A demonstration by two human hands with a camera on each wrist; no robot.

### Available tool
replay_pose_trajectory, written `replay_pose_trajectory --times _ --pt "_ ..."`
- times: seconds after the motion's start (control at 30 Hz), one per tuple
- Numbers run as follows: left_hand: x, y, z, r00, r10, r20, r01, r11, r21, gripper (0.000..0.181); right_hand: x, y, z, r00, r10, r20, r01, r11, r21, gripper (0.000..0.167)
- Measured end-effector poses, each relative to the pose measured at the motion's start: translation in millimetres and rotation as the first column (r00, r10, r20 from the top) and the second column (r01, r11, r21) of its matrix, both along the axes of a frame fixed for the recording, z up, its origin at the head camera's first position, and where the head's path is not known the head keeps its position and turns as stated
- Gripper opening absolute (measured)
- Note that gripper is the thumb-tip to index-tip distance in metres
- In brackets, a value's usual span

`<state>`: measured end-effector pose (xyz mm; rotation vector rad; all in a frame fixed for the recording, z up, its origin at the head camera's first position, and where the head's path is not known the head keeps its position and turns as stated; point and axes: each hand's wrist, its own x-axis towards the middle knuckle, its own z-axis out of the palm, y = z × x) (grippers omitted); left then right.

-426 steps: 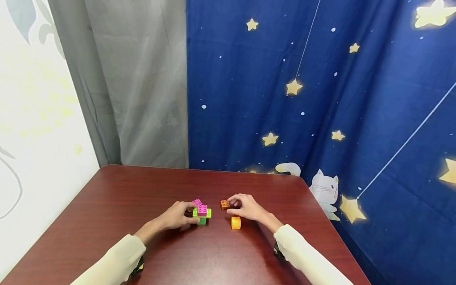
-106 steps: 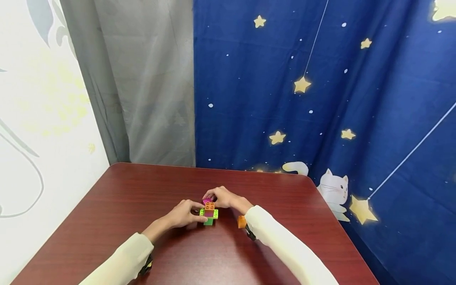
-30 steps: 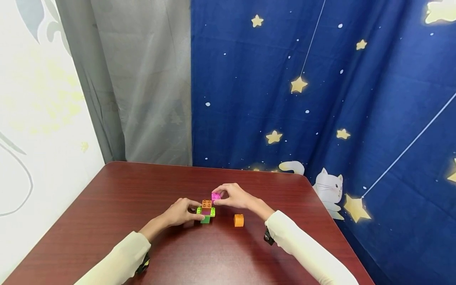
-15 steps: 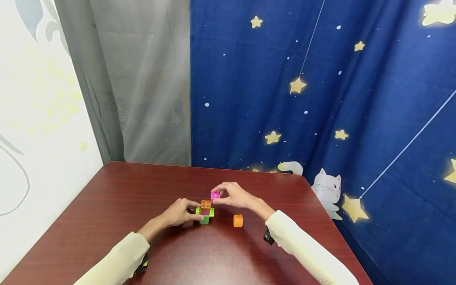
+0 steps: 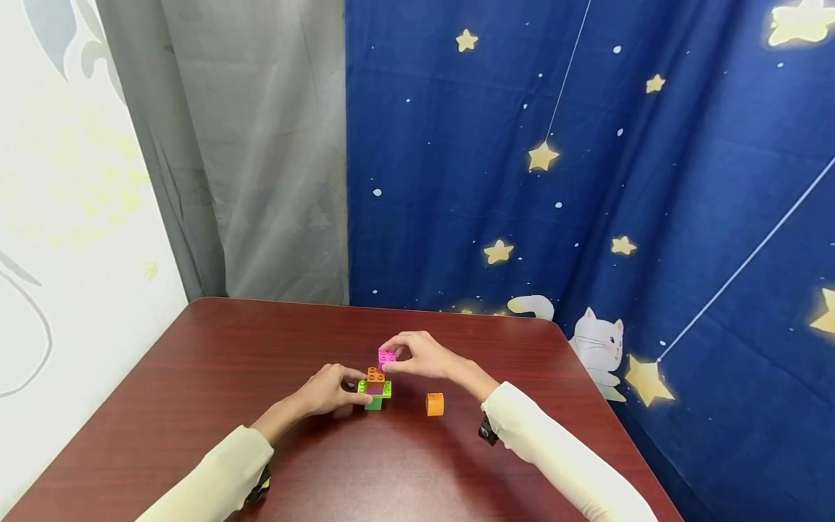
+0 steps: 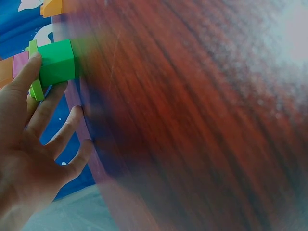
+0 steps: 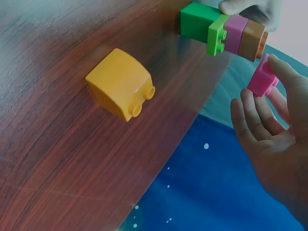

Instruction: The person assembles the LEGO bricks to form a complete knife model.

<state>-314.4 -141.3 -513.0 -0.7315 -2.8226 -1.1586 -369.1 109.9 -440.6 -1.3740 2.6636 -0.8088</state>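
A small tower of toy building bricks stands on the table: green block [image 5: 373, 403] at the bottom, lime plate [image 7: 215, 37], pink brick [image 7: 235, 34], brown-orange brick [image 5: 375, 375] on top. My left hand [image 5: 329, 391] holds the tower from the left, thumb in front at the lime plate. In the left wrist view that hand's ring and little fingers are spread off the bricks. My right hand [image 5: 424, 355] pinches a second pink brick [image 5: 387, 357] between thumb and fingertips, just above and right of the top brick. A narrow gap separates the two in the right wrist view.
A yellow-orange brick [image 5: 434, 404] with a curved side lies on the dark red table [image 5: 365, 471], right of the tower. A grey curtain [image 5: 261, 145] and a blue star-patterned curtain [image 5: 450, 181] hang behind the table.
The brown-orange brick, earlier on the table, is now on the tower. My right hand has picked up the second pink brick and shifted it left to the tower's top. The left hand keeps its hold.
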Motion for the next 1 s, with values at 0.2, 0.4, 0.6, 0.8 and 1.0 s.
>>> replay_pose_trajectory --times 0.2,0.4,0.6,0.8,1.0 --pt "-1.6 0.0 -1.5 1.0 -0.011 -0.003 0.011 1.0 -0.001 0.05 2.4 -5 0.8 0.999 0.011 0.034 -0.011 1.0 0.011 0.034" --pt "-2.5 -1.0 -0.8 1.0 -0.011 0.001 0.011 1.0 -0.008 0.051 2.0 -5 0.8 0.999 0.005 0.041 -0.006 1.0 0.011 0.033" --pt "-3.1 -1.0 0.0 1.0 -0.016 -0.004 0.016 1.0 -0.005 0.046 4.8 -9 3.1 0.999 0.03 0.033 -0.03 1.0 0.003 0.033" --pt "-3.0 -0.2 -0.9 0.999 -0.028 -0.023 0.028 1.0 -0.005 0.039 8.3 -15 3.2 0.998 0.05 0.034 -0.05 0.999 -0.005 0.033" --pt "-2.2 -0.4 -0.4 0.999 -0.02 -0.039 0.02 1.0 -0.019 0.038 10.4 -19 1.5 0.998 0.057 0.036 -0.057 0.998 -0.006 0.033"
